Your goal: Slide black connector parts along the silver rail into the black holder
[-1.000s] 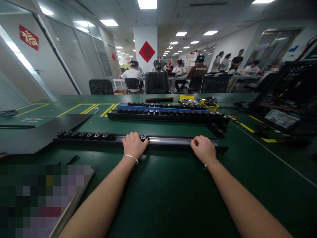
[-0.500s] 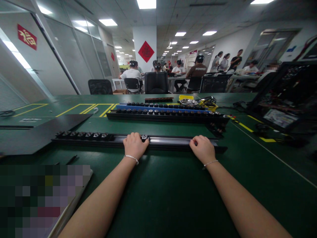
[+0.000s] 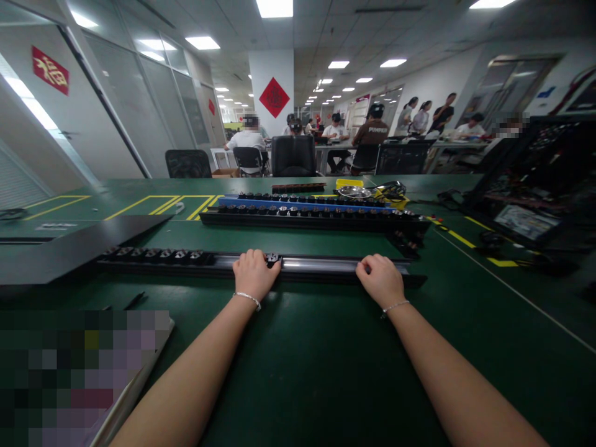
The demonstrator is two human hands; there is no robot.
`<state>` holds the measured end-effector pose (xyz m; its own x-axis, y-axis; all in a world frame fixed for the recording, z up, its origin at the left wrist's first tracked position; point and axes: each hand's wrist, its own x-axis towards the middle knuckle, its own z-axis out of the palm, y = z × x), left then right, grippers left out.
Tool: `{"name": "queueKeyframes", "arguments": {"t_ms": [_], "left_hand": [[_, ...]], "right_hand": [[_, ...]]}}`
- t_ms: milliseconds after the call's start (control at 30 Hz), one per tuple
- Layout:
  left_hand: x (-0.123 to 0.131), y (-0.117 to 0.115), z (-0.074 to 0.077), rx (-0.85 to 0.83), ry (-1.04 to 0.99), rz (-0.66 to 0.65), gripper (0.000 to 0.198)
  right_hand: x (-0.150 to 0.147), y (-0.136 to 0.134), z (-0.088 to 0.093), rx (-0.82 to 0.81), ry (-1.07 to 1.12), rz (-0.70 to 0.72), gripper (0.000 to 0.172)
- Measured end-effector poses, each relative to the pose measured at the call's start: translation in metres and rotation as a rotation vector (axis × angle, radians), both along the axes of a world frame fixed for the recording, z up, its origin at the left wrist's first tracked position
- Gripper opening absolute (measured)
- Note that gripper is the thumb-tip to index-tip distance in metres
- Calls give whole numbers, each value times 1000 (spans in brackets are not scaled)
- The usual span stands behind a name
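Note:
Across the green table in front of me lies a long black rail [image 3: 321,266] with a bare, shiny channel. Several small black pieces with silvery, wheel-like tops [image 3: 167,254] sit in a row in its left part. My left hand [image 3: 255,273] is closed over the rail near its middle; one single wheel-topped piece [image 3: 272,257] shows just beyond the thumb, touching it or very near. Toward the right end, my right hand [image 3: 382,277] grips the rail with curled fingers. The fingertips of both hands are hidden behind the rail.
Behind the rail stand another filled black rail [image 3: 307,222] and a blue one [image 3: 302,203]. A metal dish [image 3: 354,192] and yellow tray [image 3: 349,183] lie farther back. At left is a dark flat sheet [image 3: 69,248]; at right, a black-framed rack [image 3: 535,180]. People sit beyond.
Both hands stay in place on the rail. The dark sheet at the left has shifted slightly; the rest of the table looks the same.

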<state>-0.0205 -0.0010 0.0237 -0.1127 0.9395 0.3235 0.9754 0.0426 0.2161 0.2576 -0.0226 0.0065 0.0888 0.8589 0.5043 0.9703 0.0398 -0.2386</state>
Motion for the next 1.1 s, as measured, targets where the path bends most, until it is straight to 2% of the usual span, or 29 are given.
{"name": "queueKeyframes", "arguments": {"t_ms": [467, 1100], "left_hand": [[1, 0, -2, 1, 2, -32, 35], [-1, 2, -10, 87, -9, -152, 30]], "right_hand": [[2, 2, -2, 17, -25, 6, 20], [1, 1, 0, -14, -8, -5, 20]]}}
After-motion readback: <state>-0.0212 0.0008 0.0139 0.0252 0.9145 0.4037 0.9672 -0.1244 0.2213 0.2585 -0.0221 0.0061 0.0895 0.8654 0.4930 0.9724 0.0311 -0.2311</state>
